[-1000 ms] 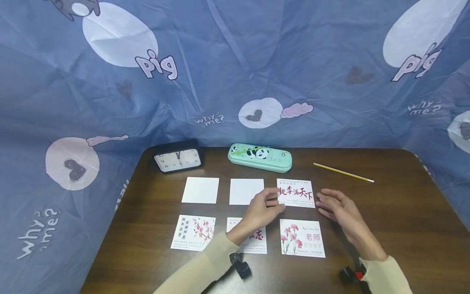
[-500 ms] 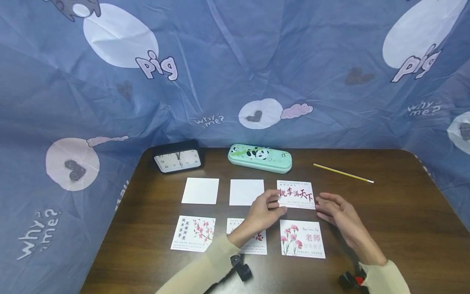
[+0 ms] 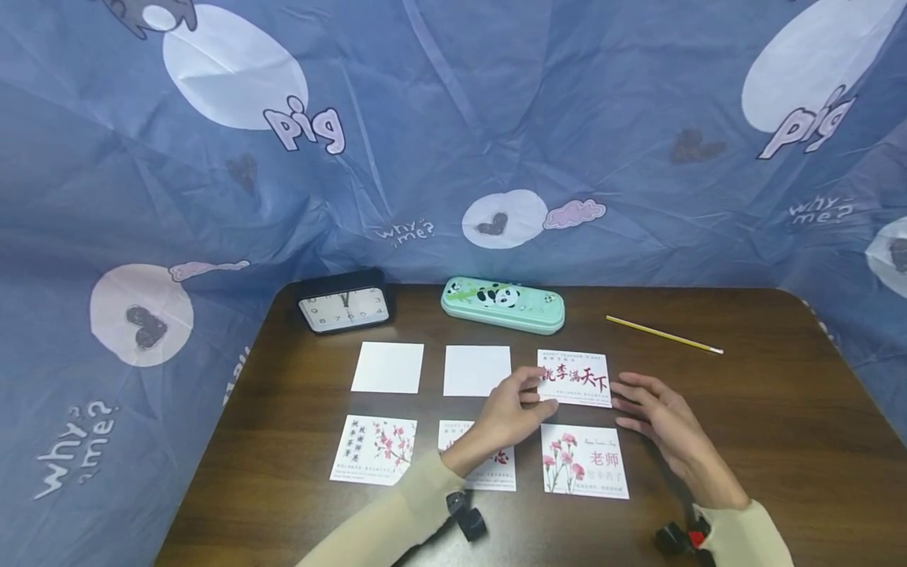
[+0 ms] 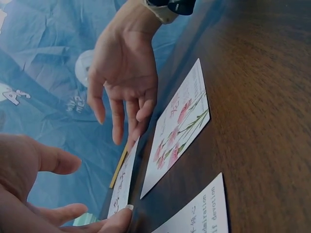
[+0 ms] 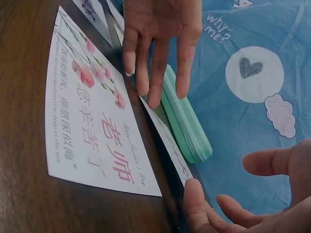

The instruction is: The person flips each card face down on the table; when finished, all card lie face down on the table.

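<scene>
On the table [image 3: 801, 425], your left hand [image 3: 506, 413] and right hand [image 3: 673, 433], fingers loosely extended, pinching nothing, flank the red-lettered card [image 3: 575, 387] at the far row's right end; press both edges evenly, keeping it flat.

A study-like corner — wooden table [image 3: 269, 441], cartoon-print cloth [image 3: 425, 142], clock [image 3: 345, 309], pencil case [image 3: 503, 305].

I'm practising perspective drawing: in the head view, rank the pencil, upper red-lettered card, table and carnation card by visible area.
1. table
2. carnation card
3. upper red-lettered card
4. pencil
The carnation card lies nearer the camera, so whether the two cards truly differ in size is unsure.
</scene>
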Action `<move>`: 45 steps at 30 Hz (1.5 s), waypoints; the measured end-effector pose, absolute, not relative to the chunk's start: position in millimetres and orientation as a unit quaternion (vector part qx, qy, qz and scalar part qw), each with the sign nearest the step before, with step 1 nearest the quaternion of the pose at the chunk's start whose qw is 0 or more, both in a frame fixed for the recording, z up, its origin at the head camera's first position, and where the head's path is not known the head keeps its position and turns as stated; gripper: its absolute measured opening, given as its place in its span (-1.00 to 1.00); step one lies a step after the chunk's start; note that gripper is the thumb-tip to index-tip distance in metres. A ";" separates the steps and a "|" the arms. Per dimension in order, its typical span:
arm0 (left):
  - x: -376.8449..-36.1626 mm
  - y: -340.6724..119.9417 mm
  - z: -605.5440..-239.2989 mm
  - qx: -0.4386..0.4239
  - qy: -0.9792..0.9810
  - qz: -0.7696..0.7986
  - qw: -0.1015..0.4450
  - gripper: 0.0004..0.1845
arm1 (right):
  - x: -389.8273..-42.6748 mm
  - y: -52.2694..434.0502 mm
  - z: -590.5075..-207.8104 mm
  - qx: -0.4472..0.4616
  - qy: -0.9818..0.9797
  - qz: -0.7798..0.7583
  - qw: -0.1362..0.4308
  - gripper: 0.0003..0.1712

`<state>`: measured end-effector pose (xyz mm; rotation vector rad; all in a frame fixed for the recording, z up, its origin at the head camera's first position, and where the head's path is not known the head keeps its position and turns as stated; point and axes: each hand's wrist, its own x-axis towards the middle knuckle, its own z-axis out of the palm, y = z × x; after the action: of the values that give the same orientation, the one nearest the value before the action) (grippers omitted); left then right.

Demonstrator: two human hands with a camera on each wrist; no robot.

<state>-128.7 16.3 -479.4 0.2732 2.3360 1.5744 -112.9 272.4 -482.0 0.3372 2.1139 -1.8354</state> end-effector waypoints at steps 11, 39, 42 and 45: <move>-131.9 14.2 -470.6 0.093 0.831 0.519 0.176 -0.33 | -119.5 274.0 -475.7 0.116 0.691 -0.699 0.144 -0.43; -131.8 29.9 -465.4 0.106 0.773 0.599 0.181 -0.39 | -129.1 219.9 -484.7 0.054 0.742 -0.649 0.159 -0.33; -133.0 29.9 -465.0 0.097 0.743 0.643 0.159 -0.49 | -129.4 219.4 -483.9 0.060 0.765 -0.626 0.141 -0.28; -134.3 28.7 -464.2 0.093 0.711 0.684 0.135 -0.58 | -129.4 220.7 -482.2 0.070 0.777 -0.611 0.134 -0.22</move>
<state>-134.3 28.7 -464.2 0.2703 2.0599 1.9799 -129.4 220.7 -482.2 0.2028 2.2530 -1.7707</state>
